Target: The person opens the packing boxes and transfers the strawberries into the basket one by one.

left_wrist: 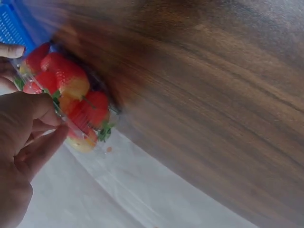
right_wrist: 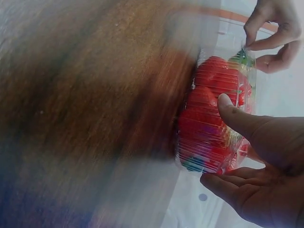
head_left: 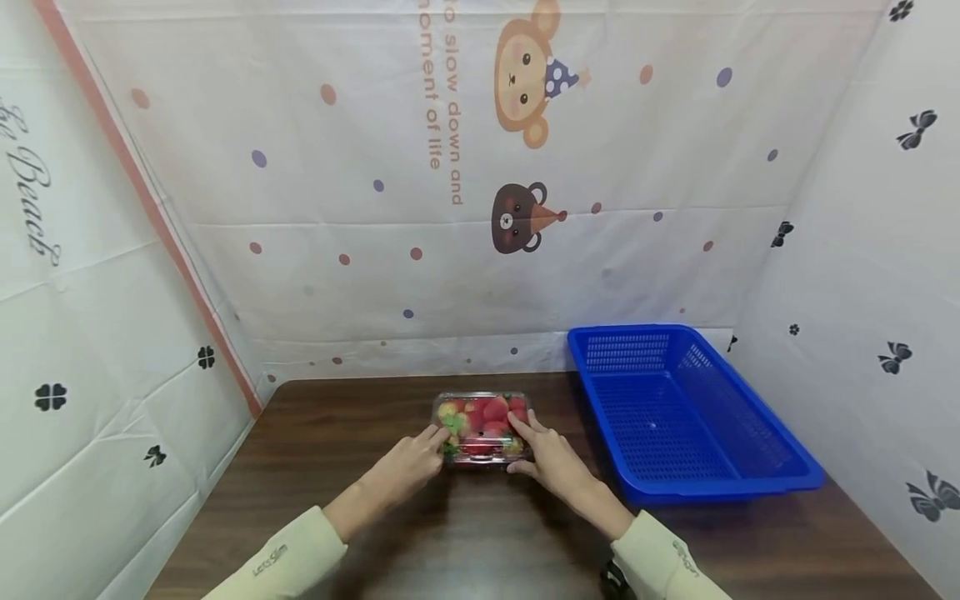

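Observation:
A clear plastic box of strawberries (head_left: 482, 457) sits on the brown table, full of red and pale-tipped berries with green leaves. At its left end my left hand (head_left: 414, 461) pinches the box's edge between thumb and finger, seen closely in the left wrist view around the strawberries (left_wrist: 66, 78). My right hand (head_left: 557, 460) grips the right end. In the right wrist view its thumb (right_wrist: 230, 107) lies against the ribbed front wall, while the other fingers reach around the end and over the top. The lid looks down, though its edge under my left fingers is partly hidden.
To the right of the box stands a large blue plastic basket (head_left: 693, 492) with perforated walls. The dark wood table (head_left: 480, 542) ends at a white printed cloth (head_left: 405, 283) behind and at both sides.

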`<state>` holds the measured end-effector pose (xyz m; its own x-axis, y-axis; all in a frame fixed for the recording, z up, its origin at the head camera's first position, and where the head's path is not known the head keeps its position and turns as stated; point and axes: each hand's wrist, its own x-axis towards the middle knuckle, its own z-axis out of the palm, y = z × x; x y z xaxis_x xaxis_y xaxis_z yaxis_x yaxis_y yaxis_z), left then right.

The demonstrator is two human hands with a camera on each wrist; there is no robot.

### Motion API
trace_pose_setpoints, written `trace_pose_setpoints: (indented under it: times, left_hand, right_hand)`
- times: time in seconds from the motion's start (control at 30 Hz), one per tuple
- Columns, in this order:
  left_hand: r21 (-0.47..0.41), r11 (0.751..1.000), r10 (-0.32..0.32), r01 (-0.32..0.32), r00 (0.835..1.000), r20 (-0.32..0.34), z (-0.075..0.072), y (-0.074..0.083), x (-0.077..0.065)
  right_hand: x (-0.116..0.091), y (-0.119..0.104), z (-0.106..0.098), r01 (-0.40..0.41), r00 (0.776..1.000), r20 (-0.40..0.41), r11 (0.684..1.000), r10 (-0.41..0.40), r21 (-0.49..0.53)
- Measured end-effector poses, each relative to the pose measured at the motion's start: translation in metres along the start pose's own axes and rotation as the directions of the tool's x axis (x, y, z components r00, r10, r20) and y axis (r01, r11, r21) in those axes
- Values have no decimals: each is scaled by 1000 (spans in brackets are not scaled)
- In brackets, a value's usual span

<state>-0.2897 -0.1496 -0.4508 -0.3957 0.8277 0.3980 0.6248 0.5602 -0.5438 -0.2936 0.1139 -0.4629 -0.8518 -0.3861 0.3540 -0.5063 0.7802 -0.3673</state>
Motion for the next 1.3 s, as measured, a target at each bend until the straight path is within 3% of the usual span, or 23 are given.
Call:
trace_pose_setpoints:
  times: [0.23,0.47,0.6,0.67,0.73,0.77,0.83,0.87,0.9,0.97,1.03,1.07,1.1,1.13,1.2,1.23,1.3]
  left_hand:
    - [-1,999,32,-32,999,-17,-1,-2,-2]
    - [-22,998,56,-58,995,-86,-3,-11,-4]
    - [-87,996,-14,5,995,-100,-1,-16,-3]
    - [-149,987,-74,63,994,-74,2,-18,-2]
    - [-261,954,-156,146,988,-17,6,-21,-1]
    - [-340,919,-204,200,979,23,7,-22,-2]
    - [-514,797,-296,318,947,127,10,-26,-3]
    - [-594,714,-330,371,926,182,10,-28,-5]
    - [-673,614,-348,414,906,240,11,-31,-6]
    - [-789,382,-339,481,867,365,11,-35,-9]
    - [-831,117,-273,544,822,500,12,-39,-11]
    - [-815,-14,-224,580,792,568,13,-39,-13]
    - [-777,-129,-172,616,758,629,15,-40,-14]
    - [-726,-223,-129,650,719,683,18,-40,-14]
    - [-629,-370,-54,684,660,750,28,-40,-15]
    - [-594,-420,-30,686,644,764,33,-41,-15]
    - [-563,-486,9,668,648,762,43,-42,-15]
  right_hand:
    - [-1,0,-2,1,1000,24,999,0,-36]
    - [-1,-3,-4,11,998,59,997,-6,-83]
    - [-1,-2,-6,15,997,81,994,-6,-106]
    - [-1,-1,-7,7,995,100,994,4,-112]
    - [-2,-1,-10,-4,991,133,995,18,-104]
    - [-3,-2,-12,-14,988,153,995,30,-102]
    - [-4,-4,-16,-24,982,183,996,40,-91]
    - [-5,-6,-18,-26,980,192,995,44,-95]
    - [-6,-7,-20,-26,980,192,994,46,-106]
    - [-8,-10,-22,-14,986,165,988,40,-155]
    - [-11,-12,-22,16,993,117,975,10,-222]
    - [-12,-13,-22,35,996,91,965,-11,-259]
    - [-13,-13,-22,53,997,66,955,-35,-293]
    - [-14,-14,-21,72,997,41,944,-62,-323]
    - [-16,-14,-18,121,992,13,911,-126,-395]
    - [-16,-14,-17,149,987,7,885,-163,-440]
    - [-16,-14,-15,208,970,3,822,-243,-531]
